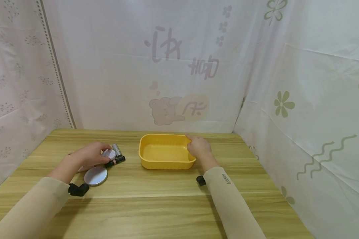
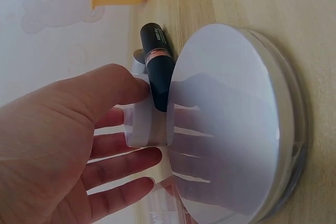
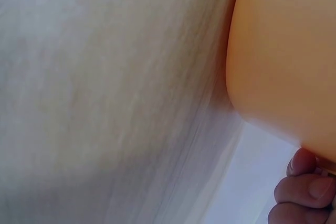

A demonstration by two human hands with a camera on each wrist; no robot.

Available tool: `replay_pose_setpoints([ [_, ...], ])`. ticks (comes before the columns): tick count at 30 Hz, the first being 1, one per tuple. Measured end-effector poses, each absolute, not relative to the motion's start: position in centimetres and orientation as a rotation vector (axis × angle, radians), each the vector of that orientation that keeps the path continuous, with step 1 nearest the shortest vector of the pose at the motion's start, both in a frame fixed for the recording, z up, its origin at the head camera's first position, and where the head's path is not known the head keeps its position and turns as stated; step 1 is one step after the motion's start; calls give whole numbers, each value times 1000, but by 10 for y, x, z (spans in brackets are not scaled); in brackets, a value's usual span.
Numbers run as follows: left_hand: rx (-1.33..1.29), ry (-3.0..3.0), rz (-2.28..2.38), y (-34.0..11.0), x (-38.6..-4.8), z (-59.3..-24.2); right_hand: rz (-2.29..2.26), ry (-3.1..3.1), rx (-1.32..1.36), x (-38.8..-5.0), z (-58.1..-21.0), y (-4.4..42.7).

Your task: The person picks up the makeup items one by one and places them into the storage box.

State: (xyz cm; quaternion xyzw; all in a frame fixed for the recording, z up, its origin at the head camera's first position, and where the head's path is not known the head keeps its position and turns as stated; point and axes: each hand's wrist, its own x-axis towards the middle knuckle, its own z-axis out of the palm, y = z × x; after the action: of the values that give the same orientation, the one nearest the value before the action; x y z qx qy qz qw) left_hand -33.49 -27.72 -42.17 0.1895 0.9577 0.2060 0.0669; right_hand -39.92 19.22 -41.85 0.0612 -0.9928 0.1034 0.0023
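At the table's left, my left hand (image 1: 91, 154) pinches a small white round jar (image 1: 109, 154) between thumb and fingers. In the left wrist view the thumb presses one side of the jar (image 2: 140, 124), with the other fingers spread loosely. Right beside it lie a black lipstick tube (image 1: 115, 161) with a pinkish band and a silver tube (image 1: 117, 150). A larger round case with a pale, shiny lid (image 1: 96, 176) sits nearer me. My right hand (image 1: 199, 147) grips the right end of a yellow plastic basket (image 1: 167, 165); its curled fingers (image 3: 304, 190) show below the basket wall in the right wrist view.
The wooden table (image 1: 149, 212) runs up to a pale printed curtain (image 1: 113, 83) at the back, with more curtain on both sides. Partly behind the left hand and wrist lies a pinkish item (image 1: 84, 168), mostly hidden.
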Motion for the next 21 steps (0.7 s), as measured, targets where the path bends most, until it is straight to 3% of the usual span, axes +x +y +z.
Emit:
replay_pose_setpoints([
  [21, 670, 2978, 625, -268, -336, -394, 319, -3091, 191, -398, -419, 191],
])
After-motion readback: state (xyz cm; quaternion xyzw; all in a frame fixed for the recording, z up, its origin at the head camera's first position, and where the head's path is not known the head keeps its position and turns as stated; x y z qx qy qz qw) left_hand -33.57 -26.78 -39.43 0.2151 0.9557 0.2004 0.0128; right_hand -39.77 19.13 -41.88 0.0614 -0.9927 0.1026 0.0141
